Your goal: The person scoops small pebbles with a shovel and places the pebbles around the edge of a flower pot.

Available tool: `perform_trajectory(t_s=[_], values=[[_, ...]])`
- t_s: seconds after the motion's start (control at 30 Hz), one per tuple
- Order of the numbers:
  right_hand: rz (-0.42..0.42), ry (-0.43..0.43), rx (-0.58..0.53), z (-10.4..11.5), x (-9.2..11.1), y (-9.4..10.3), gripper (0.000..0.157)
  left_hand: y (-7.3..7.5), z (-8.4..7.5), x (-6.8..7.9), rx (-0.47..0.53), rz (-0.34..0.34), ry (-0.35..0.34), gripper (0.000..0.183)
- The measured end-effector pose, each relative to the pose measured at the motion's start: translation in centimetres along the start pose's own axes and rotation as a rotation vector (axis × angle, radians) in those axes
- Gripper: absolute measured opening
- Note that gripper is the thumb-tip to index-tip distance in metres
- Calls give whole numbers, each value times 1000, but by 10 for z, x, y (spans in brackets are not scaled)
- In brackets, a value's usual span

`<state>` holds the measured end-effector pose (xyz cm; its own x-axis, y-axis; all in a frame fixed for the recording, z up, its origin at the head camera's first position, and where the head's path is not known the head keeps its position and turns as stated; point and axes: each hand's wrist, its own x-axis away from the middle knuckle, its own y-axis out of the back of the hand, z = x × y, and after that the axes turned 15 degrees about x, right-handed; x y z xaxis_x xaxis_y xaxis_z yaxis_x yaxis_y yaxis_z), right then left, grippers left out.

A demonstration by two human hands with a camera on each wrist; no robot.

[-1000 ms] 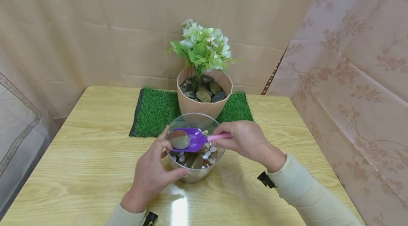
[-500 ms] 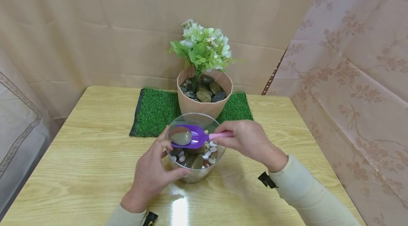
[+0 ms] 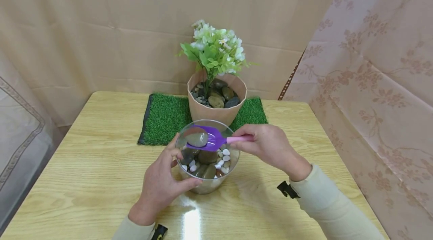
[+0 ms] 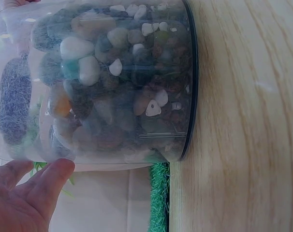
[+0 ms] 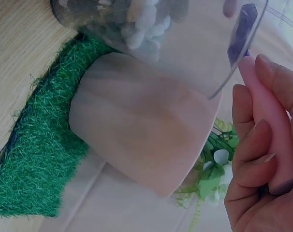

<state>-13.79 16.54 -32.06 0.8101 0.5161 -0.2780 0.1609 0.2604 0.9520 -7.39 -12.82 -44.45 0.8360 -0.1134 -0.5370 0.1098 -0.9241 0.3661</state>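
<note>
A clear cylindrical container [image 3: 207,187] full of stones and white pebbles stands on the table. My left hand [image 3: 162,180] holds its left side, thumb along the front and fingers around the far side; the left wrist view shows fingertips [image 4: 59,171] at its wall. With my right hand [image 3: 268,144] I grip the pink handle [image 5: 270,121] of a small purple scoop [image 3: 216,139]. One large smooth grey-brown stone [image 3: 197,138] lies in the scoop, at about rim height over the container's opening. The container's rim partly overlaps the scoop in the right wrist view.
Just behind the container, a peach pot [image 3: 209,114] with stones and white flowers [image 3: 220,50] stands on a green turf mat [image 3: 165,119]. The wooden table [image 3: 101,164] reaches back to a beige curtain [image 3: 142,37]; patterned cloth [image 3: 379,82] hangs at the right.
My right hand has lifted the scoop and its stone, moving them away from me and slightly right. The left hand and the container have stayed in place.
</note>
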Motion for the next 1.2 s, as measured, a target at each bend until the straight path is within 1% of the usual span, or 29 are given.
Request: perform_trajectory(t_s=[0.17, 0.4, 0.63, 0.77, 0.93, 1.07, 1.2], values=[[-21, -20, 1, -3, 0, 7, 16, 0, 1, 0, -1, -3, -5, 73], [-55, -31, 40, -8, -1, 17, 15, 0, 0, -1, -6, 0, -1, 73], [-66, -79, 69, -12, -3, 30, 15, 0, 0, -1, -12, -2, -8, 74], [-83, -113, 57, -14, -5, 35, 14, 0, 0, -1, -9, 1, -5, 74], [-97, -141, 72, -16, -9, 40, 22, 0, 0, -1, -5, 3, -3, 75], [-103, -175, 111, -19, -13, 42, 28, 0, -1, -2, -4, 4, 0, 76], [-106, -203, 158, -21, -15, 42, 30, 0, -1, -2, -2, 8, 11, 75]])
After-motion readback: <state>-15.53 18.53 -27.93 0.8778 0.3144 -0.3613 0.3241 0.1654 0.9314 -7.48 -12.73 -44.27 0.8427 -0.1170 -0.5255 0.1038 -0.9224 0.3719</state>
